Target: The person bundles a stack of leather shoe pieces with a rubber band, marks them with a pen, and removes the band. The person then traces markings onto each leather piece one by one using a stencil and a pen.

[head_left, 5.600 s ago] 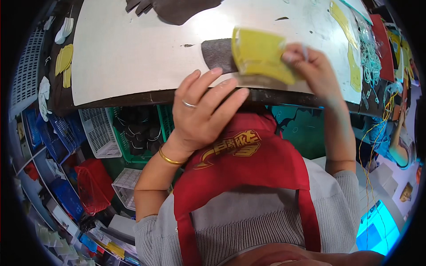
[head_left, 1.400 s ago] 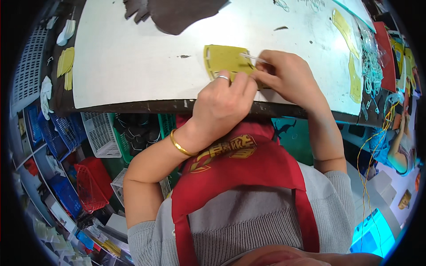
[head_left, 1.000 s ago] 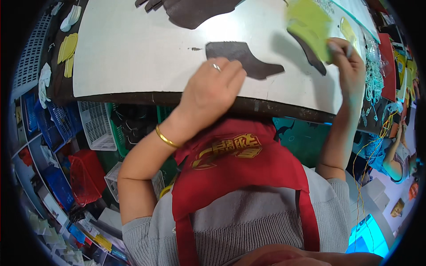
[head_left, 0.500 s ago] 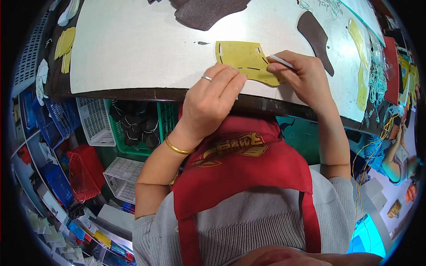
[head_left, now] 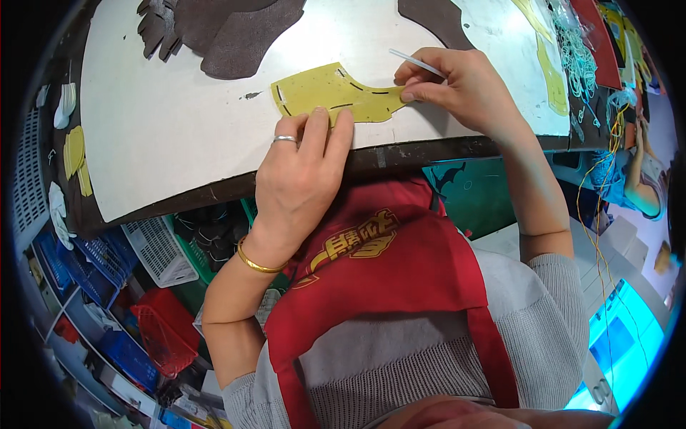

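A yellow pattern template (head_left: 368,109) with several dark slots lies on the white tabletop near its front edge. My left hand (head_left: 300,168) rests on the template's near edge, fingertips a little apart and pressing down; its thumb is hidden. At the template's narrow right end, my right hand (head_left: 457,89) pinches the tip between thumb and finger. That same hand keeps a thin white pen-like stick (head_left: 418,63) between its fingers, pointing up to the left. Whether a piece lies beneath the template, I cannot tell.
Dark brown leather pieces (head_left: 243,39) lie beyond the template, and another brown piece (head_left: 437,20) sits farther right. Yellow templates (head_left: 549,75) and a tangle of pale cord (head_left: 575,43) are at the right. Below the table stand a white crate (head_left: 161,250) and a red basket (head_left: 164,336).
The view has turned, so the table's contents appear farther left. The template has turned, and my right hand now grips its narrow tip. My left fingers have spread slightly on its near edge.
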A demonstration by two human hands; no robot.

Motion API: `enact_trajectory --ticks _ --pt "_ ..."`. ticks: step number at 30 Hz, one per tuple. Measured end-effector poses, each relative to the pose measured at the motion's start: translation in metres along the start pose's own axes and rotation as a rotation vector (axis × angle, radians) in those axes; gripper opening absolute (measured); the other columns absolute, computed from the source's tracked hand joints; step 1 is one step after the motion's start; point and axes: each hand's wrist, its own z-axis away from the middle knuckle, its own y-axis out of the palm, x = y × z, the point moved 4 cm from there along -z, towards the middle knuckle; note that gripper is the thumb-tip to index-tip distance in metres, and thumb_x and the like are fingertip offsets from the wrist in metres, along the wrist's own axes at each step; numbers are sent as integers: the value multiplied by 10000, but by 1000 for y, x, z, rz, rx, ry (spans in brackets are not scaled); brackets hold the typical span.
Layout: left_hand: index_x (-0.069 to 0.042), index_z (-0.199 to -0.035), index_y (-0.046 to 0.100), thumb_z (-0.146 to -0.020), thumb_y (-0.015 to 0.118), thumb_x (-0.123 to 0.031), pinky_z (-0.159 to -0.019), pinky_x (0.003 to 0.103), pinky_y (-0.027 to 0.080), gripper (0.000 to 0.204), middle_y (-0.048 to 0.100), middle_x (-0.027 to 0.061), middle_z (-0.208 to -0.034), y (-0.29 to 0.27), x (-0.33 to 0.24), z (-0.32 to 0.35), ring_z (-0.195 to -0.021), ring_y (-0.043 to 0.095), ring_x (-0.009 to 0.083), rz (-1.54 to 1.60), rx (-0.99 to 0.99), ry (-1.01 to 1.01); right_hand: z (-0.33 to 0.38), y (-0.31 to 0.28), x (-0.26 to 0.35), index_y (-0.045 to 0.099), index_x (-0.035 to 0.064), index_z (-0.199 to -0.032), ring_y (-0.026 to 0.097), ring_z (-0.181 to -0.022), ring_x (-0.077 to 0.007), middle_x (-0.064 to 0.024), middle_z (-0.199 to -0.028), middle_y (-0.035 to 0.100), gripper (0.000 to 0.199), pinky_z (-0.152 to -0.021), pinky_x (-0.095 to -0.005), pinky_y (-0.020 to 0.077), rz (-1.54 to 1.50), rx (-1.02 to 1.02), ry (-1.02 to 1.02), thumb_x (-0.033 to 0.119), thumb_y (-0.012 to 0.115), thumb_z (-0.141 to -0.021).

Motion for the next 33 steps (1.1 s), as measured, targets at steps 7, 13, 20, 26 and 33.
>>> enact_trajectory --ticks 7,13,20,26,33 --pt "-91 -1210 692 -761 649 -66 -739 325 560 452 618 88 -1033 -1 -7 -2 -924 616 256 31 83 -2 3 -4 13 736 76 -961 707 -783 -269 -67 -864 730 174 -682 -379 553 381 -152 -257 231 733 -882" --pt "88 -1108 650 -779 598 -74 -866 367 535 371 607 181 -1024 7 -31 -7 -994 609 300 -9 0 -4 -12 -22 51 739 102 -961 654 -685 -263 -78 -771 681 220 -597 -365 501 332 -441 -518 271 599 -983" --pt "0 -1211 629 -809 604 -119 -841 385 536 420 581 199 -1145 5 -37 1 -953 610 317 105 28 -86 -48 54 96 688 89 -935 666 -629 -237 -76 -760 703 195 -592 -337 513 201 271 -528 263 616 -985" --pt "-9 -1250 624 -818 601 -143 -842 397 536 452 573 196 -1161 9 -41 3 -963 610 333 109 47 -69 -72 70 97 662 125 -963 688 -661 -274 -49 -716 696 147 -587 -381 529 323 79 -752 268 635 -939" --pt "17 -1244 616 -887 560 -231 -1026 523 475 438 559 206 -1184 19 -42 5 -1111 564 407 100 39 -85 -45 40 91 727 171 -905 655 -579 -256 -45 -632 651 298 -546 -363 504 210 -78 -612 432 602 -979"
